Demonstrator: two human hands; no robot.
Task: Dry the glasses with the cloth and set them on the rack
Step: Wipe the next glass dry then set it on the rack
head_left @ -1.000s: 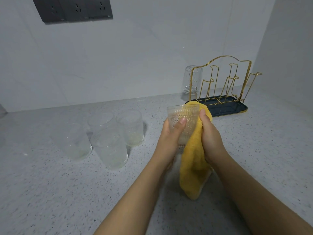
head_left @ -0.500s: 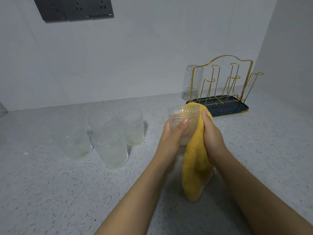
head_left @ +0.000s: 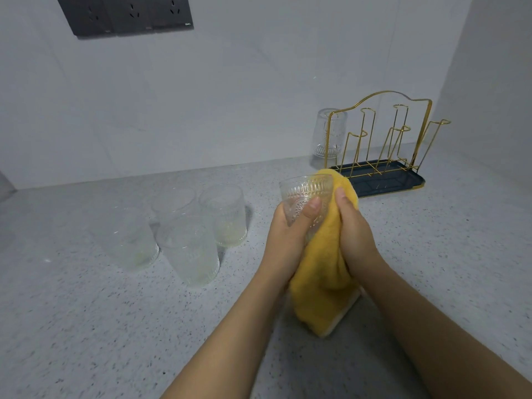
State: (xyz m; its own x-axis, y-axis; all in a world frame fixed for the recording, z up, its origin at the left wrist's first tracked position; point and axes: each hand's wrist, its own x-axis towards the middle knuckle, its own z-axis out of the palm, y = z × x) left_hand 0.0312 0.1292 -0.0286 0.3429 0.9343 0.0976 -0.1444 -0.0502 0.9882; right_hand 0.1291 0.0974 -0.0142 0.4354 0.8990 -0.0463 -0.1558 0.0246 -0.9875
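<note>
My left hand [head_left: 290, 234] grips a clear embossed glass [head_left: 305, 191] held upright above the counter, thumb across its front. My right hand [head_left: 355, 228] holds a yellow cloth [head_left: 322, 283] against the glass's right side; the cloth hangs down to the counter. Several frosted-looking glasses [head_left: 187, 249] stand in a cluster at the left. A gold wire rack [head_left: 383, 133] on a dark tray [head_left: 388, 182] stands at the back right, with one glass [head_left: 329, 133] upside down on its left-most peg.
The speckled grey counter [head_left: 115, 326] meets white walls at the back and right. A dark socket panel [head_left: 129, 12] is on the back wall, upper left.
Both hands with glass and cloth stay in nearly the same spot; the grip shifts only slightly, as in wiping.
</note>
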